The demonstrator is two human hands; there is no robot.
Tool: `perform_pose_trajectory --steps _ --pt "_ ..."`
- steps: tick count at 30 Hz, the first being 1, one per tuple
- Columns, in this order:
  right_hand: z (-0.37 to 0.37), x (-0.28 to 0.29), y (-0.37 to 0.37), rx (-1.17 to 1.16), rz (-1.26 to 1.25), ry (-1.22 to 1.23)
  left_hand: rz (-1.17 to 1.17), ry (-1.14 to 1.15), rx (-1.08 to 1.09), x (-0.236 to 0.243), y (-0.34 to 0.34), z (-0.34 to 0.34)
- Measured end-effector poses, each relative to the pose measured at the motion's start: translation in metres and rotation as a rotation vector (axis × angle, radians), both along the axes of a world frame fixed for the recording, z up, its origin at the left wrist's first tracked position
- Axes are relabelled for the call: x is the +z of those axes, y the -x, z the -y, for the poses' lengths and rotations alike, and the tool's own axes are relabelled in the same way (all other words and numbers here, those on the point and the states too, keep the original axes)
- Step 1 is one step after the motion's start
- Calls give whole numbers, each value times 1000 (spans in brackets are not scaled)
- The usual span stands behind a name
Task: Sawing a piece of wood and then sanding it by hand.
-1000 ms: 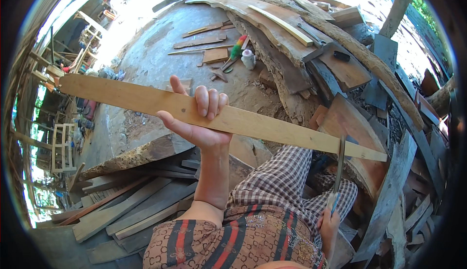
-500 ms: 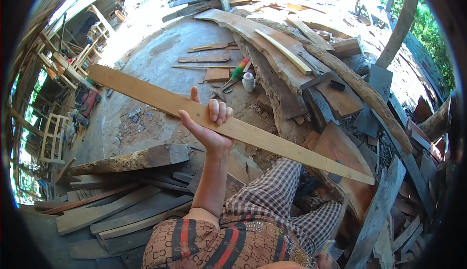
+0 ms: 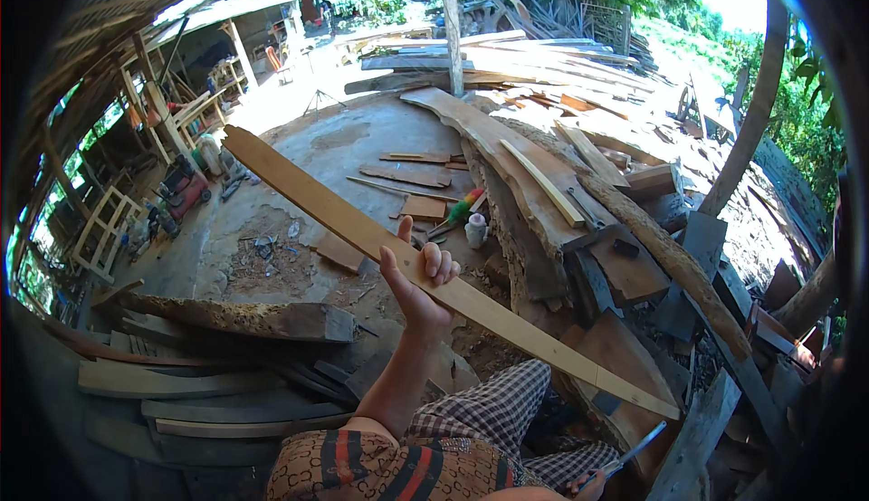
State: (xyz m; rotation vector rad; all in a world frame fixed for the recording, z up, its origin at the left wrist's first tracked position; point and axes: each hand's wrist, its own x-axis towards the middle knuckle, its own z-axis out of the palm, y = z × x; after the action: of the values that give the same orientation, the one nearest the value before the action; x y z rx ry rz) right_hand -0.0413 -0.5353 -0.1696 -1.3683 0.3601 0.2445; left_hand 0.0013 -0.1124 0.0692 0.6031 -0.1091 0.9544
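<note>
My left hand (image 3: 422, 300) is raised in front of me, its fingers wrapped round a long, flat wooden board (image 3: 330, 220) near the middle. The board slants from the upper left down to the lower right, where it tapers and has a thin line across it. At the lower edge, partly cut off, my right hand (image 3: 590, 485) grips a slim, pale blue, stick-like tool (image 3: 641, 442). That tool lies just below the board's tapered end, apart from it; its exact kind I cannot make out.
Stacked planks (image 3: 195, 383) and a rough slab (image 3: 244, 315) lie at left. To the right are a long live-edge slab (image 3: 507, 162), a pole (image 3: 652, 229) and scrap wood. A white bottle (image 3: 476, 231) and a colourful duster (image 3: 463, 207) stand ahead. A red machine (image 3: 184, 189) is far left.
The view has tilted up, showing more of the yard. The board now slants more steeply, still in my left hand. My right hand has come into sight at the lower edge with the slim tool.
</note>
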Motion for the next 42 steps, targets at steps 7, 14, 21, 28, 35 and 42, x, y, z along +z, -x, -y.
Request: perform_pose_trajectory --steps 7,14,21,28,35,42 --pt "-7 8 3 -187 -61 -162 -51 10 38 7 -3 8" --pt "5 -23 12 -418 -118 -305 -77 27 1 2 -2 17" --pt "-8 16 22 -319 -203 -110 -105 -44 33 -3 -17 7" --pt "-56 54 18 100 -118 76 -163 -184 105 -18 -28 -9" --pt "-55 62 36 195 -17 288 -139 -210 96 -29 -27 -10" --pt "-50 76 17 292 101 602 -146 -230 111 -33 -25 -12"
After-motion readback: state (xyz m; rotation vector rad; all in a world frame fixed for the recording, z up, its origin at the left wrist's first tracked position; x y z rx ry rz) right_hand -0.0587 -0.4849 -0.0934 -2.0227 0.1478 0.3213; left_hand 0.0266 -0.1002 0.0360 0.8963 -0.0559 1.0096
